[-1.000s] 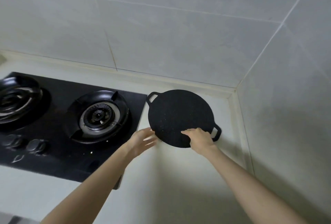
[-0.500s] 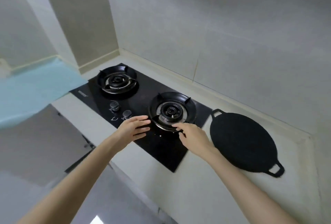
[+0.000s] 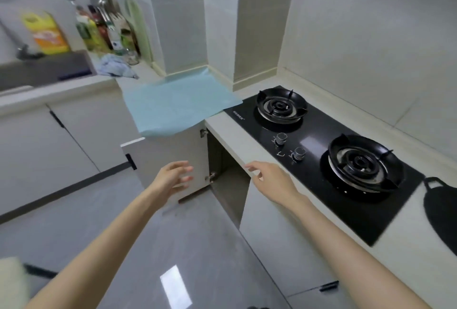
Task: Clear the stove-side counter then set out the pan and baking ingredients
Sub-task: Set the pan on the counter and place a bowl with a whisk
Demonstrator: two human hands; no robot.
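Note:
The flat black pan (image 3: pixel 441 212) lies on the counter right of the stove, cut off by the right edge of the view. My left hand (image 3: pixel 173 177) hovers in front of an open cabinet door (image 3: pixel 165 160), fingers loosely spread, holding nothing. My right hand (image 3: pixel 269 180) is stretched out at the counter's front edge, beside the opening of the cabinet under the stove; its fingers are relaxed and empty. Both hands are well left of the pan.
A black two-burner gas stove (image 3: pixel 319 145) is set into the white counter (image 3: pixel 237 135). A light blue mat (image 3: pixel 178 103) overhangs the corner. Bottles (image 3: pixel 103 27), a yellow jug (image 3: pixel 45 33), a cloth (image 3: pixel 116 67) and a sink (image 3: pixel 44 70) are at the far left. Grey floor below.
My view has swung left, away from the pan toward the cabinets. Both hands left the pan, passed over the stove and now hover by the open cabinet below the counter.

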